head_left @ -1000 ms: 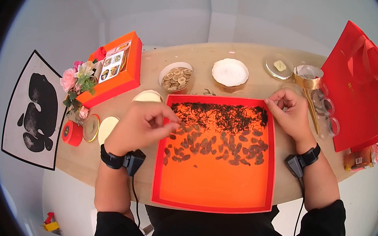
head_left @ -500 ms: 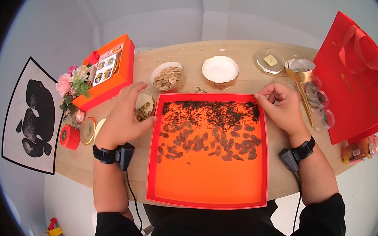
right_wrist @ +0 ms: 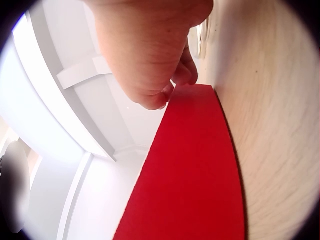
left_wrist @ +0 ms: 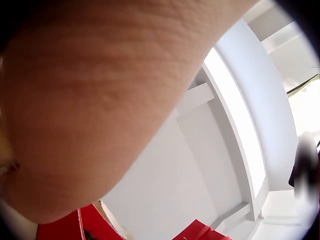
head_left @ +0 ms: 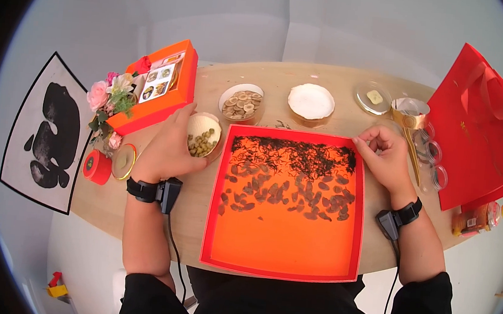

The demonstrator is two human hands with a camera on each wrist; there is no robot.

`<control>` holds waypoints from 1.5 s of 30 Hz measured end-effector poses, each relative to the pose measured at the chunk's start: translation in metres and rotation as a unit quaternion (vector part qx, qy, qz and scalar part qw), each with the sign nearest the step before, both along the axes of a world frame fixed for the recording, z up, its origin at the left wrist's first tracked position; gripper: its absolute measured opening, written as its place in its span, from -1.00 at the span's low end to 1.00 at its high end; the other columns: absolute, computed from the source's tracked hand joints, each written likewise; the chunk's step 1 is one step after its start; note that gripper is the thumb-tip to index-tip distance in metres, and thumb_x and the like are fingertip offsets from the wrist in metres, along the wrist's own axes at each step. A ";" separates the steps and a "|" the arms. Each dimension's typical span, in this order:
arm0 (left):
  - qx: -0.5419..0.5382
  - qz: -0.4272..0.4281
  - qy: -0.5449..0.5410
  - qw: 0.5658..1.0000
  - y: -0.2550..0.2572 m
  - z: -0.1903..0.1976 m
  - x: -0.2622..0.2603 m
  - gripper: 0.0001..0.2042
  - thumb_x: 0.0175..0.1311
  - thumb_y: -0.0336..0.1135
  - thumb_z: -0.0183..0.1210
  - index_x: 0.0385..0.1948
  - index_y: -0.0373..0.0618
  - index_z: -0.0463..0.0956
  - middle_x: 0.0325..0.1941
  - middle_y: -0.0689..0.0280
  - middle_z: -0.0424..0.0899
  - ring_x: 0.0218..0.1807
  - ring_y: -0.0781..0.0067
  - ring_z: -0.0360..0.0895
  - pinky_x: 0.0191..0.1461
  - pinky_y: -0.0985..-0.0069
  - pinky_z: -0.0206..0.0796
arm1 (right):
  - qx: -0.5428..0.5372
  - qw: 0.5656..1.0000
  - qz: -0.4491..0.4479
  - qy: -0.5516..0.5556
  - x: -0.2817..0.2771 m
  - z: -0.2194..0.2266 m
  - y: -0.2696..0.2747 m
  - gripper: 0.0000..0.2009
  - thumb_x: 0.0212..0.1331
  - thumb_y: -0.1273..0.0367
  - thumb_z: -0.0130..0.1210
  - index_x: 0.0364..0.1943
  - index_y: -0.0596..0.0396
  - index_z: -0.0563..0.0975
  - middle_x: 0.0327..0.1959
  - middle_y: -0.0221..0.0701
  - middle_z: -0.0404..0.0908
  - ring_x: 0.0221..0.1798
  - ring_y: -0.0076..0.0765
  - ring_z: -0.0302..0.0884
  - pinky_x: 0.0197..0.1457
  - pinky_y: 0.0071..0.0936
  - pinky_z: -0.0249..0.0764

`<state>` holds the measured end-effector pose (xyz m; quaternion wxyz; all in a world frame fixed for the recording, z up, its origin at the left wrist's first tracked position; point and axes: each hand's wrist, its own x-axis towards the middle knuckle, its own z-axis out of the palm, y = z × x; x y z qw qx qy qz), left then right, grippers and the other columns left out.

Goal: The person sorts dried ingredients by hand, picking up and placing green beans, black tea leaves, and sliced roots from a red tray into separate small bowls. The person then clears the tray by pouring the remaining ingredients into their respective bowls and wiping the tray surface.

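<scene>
In the head view, my left hand (head_left: 168, 147) grips a small round bowl (head_left: 213, 125) from its left side, thumb at the near edge and fingers at the far edge. Olive-green buds (head_left: 202, 144) lie in it. Just right of it sits a shallow red-walled tray (head_left: 283, 243) with an orange floor. Thin black strands (head_left: 288, 151) cover its far part, and a band of dark oval flakes (head_left: 272, 190) lies below them. My right hand (head_left: 386, 160) pinches the tray's far right corner; the right wrist view shows its fingertips at the top of the red wall (right_wrist: 190, 165).
Behind the tray stand a bowl of brown slices (head_left: 243, 105) and a white-topped bowl (head_left: 311, 101). A clear dish (head_left: 373, 99), gold cup (head_left: 409, 114) and red bag (head_left: 481, 135) are right. A flowered orange box (head_left: 161, 95) and red tin (head_left: 97, 167) lie left.
My left hand has drawn back left from over the tray's edge and come round the bowl of green buds. The right hand stays at the tray corner. The head view shifts slightly.
</scene>
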<state>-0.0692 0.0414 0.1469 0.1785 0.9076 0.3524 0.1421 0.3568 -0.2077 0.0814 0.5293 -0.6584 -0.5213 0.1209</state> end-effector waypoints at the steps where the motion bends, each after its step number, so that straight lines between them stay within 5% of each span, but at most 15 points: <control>1: 0.021 0.022 -0.013 0.999 -0.003 0.003 0.004 0.15 0.14 -0.08 0.70 0.75 -0.46 0.27 0.72 -0.32 0.53 0.79 -0.34 0.46 0.83 0.03 0.40 | -0.001 1.000 -0.006 0.002 -0.001 0.001 0.000 -0.87 0.52 0.39 0.56 -0.16 0.09 0.79 -0.44 -0.73 0.61 -0.42 -0.83 0.36 -0.33 -0.62 0.26; 12: 0.052 0.072 -0.014 0.996 0.001 -0.003 0.004 0.17 0.14 -0.09 0.71 0.78 -0.44 0.23 0.71 -0.31 0.56 0.77 -0.30 0.51 0.81 0.04 0.42 | 0.000 1.000 -0.015 -0.003 0.003 -0.003 0.001 -0.87 0.52 0.40 0.57 -0.17 0.08 0.80 -0.50 -0.75 0.55 -0.44 -0.83 0.33 -0.35 -0.62 0.21; 20: 0.001 0.010 0.006 1.000 0.020 -0.011 0.000 0.16 0.28 0.06 0.69 0.77 -0.49 0.25 0.76 -0.36 0.50 0.81 -0.29 0.47 0.83 0.03 0.38 | 0.012 1.000 -0.004 0.004 -0.001 0.002 0.001 -0.88 0.52 0.41 0.56 -0.16 0.09 0.79 -0.51 -0.75 0.56 -0.46 -0.83 0.32 -0.37 -0.61 0.20; 27: -0.033 0.011 0.006 0.999 0.048 0.018 0.065 0.21 0.35 0.30 0.64 0.76 -0.53 0.26 0.77 -0.37 0.49 0.81 -0.21 0.49 0.81 0.06 0.40 | 0.022 1.000 0.006 0.006 0.002 -0.001 0.001 -0.88 0.52 0.41 0.55 -0.15 0.12 0.80 -0.52 -0.72 0.59 -0.47 -0.83 0.35 -0.38 -0.61 0.23; 32: -0.123 -0.015 0.143 0.982 0.074 0.017 0.119 0.29 0.13 0.40 0.66 0.66 -0.62 0.35 0.65 -0.41 0.61 0.68 -0.21 0.63 0.71 0.11 0.52 | 0.022 1.000 0.013 0.008 0.006 -0.004 0.002 -0.86 0.54 0.37 0.54 -0.16 0.10 0.81 -0.52 -0.69 0.61 -0.47 -0.82 0.38 -0.38 -0.59 0.26; 36: -0.120 -0.005 0.198 0.973 0.078 0.021 0.140 0.21 0.13 0.29 0.73 0.65 -0.50 0.40 0.58 -0.27 0.72 0.62 -0.11 0.71 0.69 0.18 0.52 | 0.015 1.000 0.009 0.021 0.009 -0.002 0.000 -0.85 0.53 0.34 0.54 -0.15 0.09 0.81 -0.53 -0.69 0.61 -0.48 -0.81 0.38 -0.39 -0.58 0.27; 45: -0.020 -0.048 0.060 0.997 0.043 0.048 0.136 0.26 0.02 0.13 0.79 0.75 -0.42 0.34 0.65 -0.27 0.63 0.68 -0.15 0.62 0.78 0.07 0.46 | -0.001 1.000 0.009 0.000 0.006 0.008 -0.004 -0.86 0.50 0.31 0.55 -0.14 0.05 0.82 -0.58 -0.64 0.58 -0.52 -0.74 0.39 -0.40 -0.53 0.27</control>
